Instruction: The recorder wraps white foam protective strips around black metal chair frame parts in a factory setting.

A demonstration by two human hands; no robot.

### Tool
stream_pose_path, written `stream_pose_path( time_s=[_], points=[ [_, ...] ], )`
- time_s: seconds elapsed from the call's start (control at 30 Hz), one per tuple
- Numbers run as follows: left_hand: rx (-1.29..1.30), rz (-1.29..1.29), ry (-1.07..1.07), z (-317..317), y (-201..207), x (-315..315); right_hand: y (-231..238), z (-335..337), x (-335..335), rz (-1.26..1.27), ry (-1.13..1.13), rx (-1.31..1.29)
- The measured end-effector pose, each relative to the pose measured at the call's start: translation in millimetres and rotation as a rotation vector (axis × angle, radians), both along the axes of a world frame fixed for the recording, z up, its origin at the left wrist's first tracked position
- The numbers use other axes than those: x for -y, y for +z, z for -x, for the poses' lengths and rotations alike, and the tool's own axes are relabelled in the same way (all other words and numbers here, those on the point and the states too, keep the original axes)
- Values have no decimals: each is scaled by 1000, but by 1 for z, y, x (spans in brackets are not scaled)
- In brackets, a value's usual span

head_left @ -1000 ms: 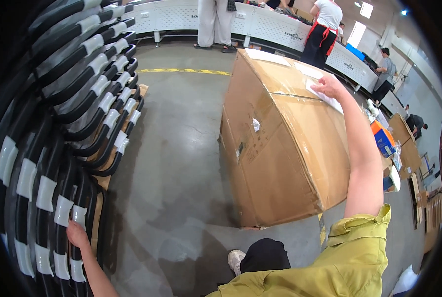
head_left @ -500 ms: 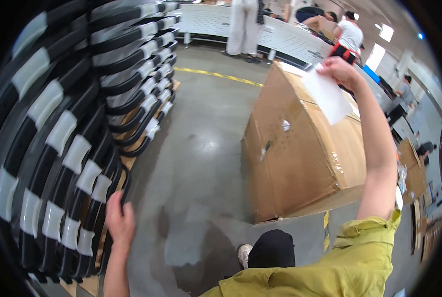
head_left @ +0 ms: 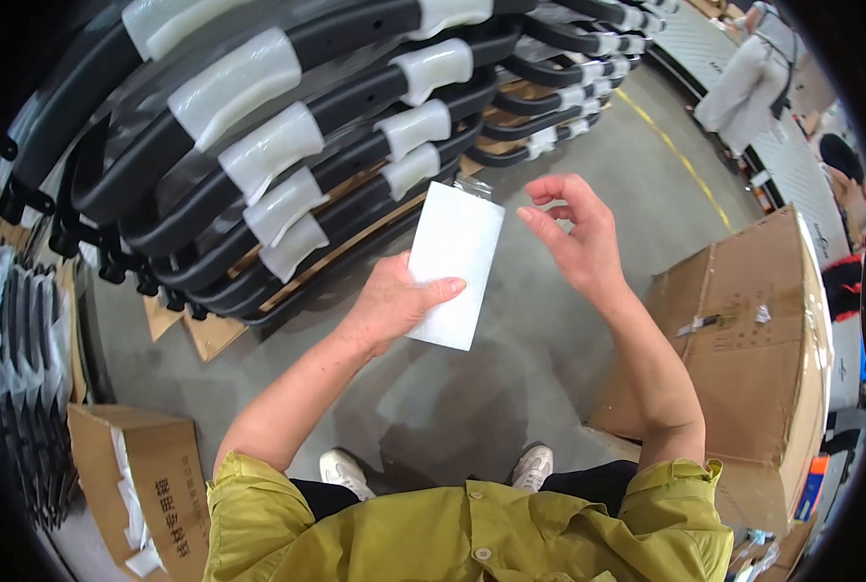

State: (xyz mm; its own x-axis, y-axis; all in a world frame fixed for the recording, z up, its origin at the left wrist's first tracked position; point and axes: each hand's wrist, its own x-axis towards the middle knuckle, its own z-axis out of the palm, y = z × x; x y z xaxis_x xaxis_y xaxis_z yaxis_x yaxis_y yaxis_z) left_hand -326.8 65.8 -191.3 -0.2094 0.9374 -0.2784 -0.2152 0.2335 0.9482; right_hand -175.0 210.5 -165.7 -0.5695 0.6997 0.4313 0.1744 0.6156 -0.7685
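The left hand [head_left: 394,299] grips 1 white foam sheet [head_left: 464,228] under its thumb, in front of the body, clear tape [head_left: 474,187] at its top edge. The right hand [head_left: 583,238], half open and empty, is just beside it. Bold black characters mark the open carton [head_left: 176,466], lower left; fainter print marks the large cardboard box [head_left: 743,359]. Black curved tubes [head_left: 351,34] are stacked ahead.
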Motion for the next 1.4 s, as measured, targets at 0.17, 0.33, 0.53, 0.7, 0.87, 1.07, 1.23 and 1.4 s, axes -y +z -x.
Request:
stream_pose_path(
  time_s=[0.17,0.33,0.53,0.7,0.87,1.07,1.23,1.4],
  points=[
    [-27,137,-60,7,-13,18,-14,29,29,-329,181,97],
    [-74,197,-76,11,-22,30,-45,38,29,-85,204,163],
    [-52,241,-51,14,-22,43,-70,46,37,188,201,84],
    [-94,317,53,34,-38,57,-108,47,42,634,124,-221],
    [-177,332,219,62,-34,62,-156,28,43,1329,147,-467],
    [-409,364,153,72,-35,64,-192,16,39,1605,445,-374],
    [-739,435,47,57,-39,61,-218,17,54,1765,430,-223],
    [-895,490,-49,50,-41,59,-246,6,38,1647,312,-83]
  ],
)
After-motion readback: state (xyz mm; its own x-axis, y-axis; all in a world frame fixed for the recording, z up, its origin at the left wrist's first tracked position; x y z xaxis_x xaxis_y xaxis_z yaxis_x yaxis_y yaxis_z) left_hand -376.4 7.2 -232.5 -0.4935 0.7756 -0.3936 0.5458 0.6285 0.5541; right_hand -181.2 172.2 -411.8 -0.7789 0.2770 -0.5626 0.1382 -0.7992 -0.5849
